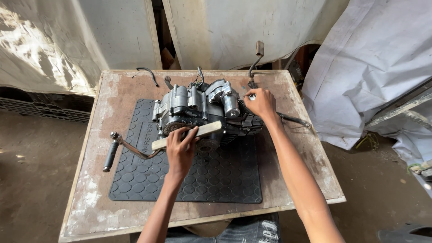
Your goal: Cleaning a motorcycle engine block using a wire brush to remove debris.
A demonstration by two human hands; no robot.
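The left hand (pixel 181 150) is curled around a pale wooden stick (pixel 189 135), fingers wrapped over it, holding it flat against the near face of the engine (pixel 204 112), seemingly to brace or lever against the casing. The right hand (pixel 260 103) rests on the engine's right end, fingers bent over a small metal part there; whether it pinches anything I cannot tell. It seems to steady the block so it does not slide.

The engine sits at the far middle of a black rubber mat (pixel 189 171), whose raised hexagon pattern probably grips it. Its body is cast grey metal, ribbed and lumpy, with a shiny round cover on top. Left of the engine a bent kick lever (pixel 118 148) with a black rubber sleeve sticks out. Behind the engine a curved pedal arm (pixel 256 60) rises. The mat lies on a worn, stained wooden desk (pixel 292 157).
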